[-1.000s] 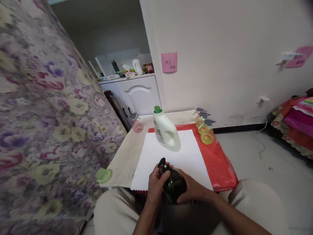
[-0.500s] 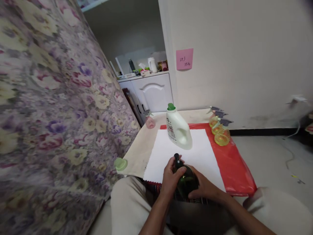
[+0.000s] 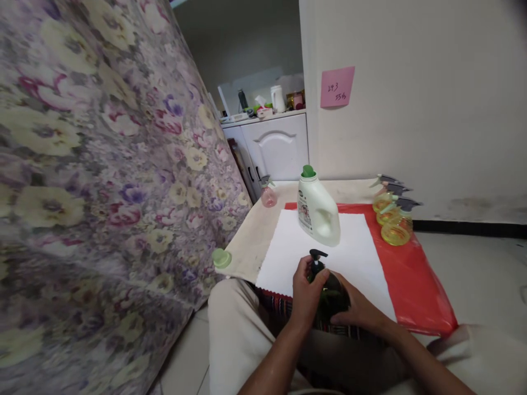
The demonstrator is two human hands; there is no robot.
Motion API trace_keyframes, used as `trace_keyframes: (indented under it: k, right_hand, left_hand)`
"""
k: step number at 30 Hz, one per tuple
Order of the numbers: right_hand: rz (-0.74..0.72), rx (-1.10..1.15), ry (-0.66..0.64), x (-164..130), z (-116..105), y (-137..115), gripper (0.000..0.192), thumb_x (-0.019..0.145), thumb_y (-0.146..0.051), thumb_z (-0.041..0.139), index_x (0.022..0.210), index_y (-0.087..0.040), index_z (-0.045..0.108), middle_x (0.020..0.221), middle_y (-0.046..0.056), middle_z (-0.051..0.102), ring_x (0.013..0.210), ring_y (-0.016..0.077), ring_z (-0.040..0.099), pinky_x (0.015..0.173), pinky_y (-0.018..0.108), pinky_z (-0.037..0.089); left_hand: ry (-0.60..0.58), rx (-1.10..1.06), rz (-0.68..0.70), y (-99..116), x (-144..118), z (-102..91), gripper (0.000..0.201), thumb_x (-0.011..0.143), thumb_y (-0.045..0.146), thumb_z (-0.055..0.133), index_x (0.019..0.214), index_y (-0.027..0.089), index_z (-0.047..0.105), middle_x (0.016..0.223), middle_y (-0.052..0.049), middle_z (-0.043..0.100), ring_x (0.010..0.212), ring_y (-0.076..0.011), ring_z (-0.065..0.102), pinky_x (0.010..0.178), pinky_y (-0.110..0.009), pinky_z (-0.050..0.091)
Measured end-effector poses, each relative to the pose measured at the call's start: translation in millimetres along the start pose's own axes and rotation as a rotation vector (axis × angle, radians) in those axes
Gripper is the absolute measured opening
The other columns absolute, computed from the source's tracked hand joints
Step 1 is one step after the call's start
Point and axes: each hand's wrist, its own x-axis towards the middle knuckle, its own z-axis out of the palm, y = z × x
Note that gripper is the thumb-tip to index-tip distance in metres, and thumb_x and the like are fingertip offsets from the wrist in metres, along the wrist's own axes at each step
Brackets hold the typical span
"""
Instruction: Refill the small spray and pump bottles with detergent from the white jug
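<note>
A low table (image 3: 247, 241) stood between a floral curtain (image 3: 102, 164) and a white wall (image 3: 411, 109), a white sheet (image 3: 354, 258) over red plastic (image 3: 415, 285). At its near edge, the left hand (image 3: 307, 296) and right hand (image 3: 357, 308) both clasped a dark green pump bottle (image 3: 331, 296).

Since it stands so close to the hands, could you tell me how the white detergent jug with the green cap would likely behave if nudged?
The white jug stands upright on the white sheet, on a wide base, so it would probably slide rather than tip. The smooth sheet may let it skid. Its moulded handle hollow suggests stiff plastic; how full it is cannot be told.
</note>
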Motion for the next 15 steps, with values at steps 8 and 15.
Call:
trace_keyframes:
  k: [8, 15]
  right_hand:
    - [0.011, 0.007, -0.015, -0.6, 1.0, 2.9, 0.096, 0.06, -0.034, 0.083, 0.141, -0.024, 0.032, 0.146, 0.013, 0.041, 0.132, 0.036, 0.04, 0.11, 0.056, 0.029]
    - [0.001, -0.013, -0.007, 0.7, 3.2, 1.0, 0.094, 0.06, -0.035, 0.082, 0.14, -0.023, 0.034, 0.142, 0.014, 0.046, 0.13, 0.036, 0.041, 0.11, 0.057, 0.029]
  left_hand:
    - [-0.124, -0.072, 0.028, 4.1, -7.3, -8.5, 0.025, 0.085, 0.032, 0.058, 0.106, 0.019, 0.063, 0.101, -0.007, 0.069, 0.093, -0.0218, 0.062, 0.084, -0.032, 0.047]
    - [-0.022, -0.091, 0.022, 10.6, 1.3, -8.1, 0.024, 0.078, 0.025, 0.065, 0.101, 0.021, 0.063, 0.1, -0.007, 0.069, 0.097, -0.0225, 0.062, 0.085, -0.032, 0.047]
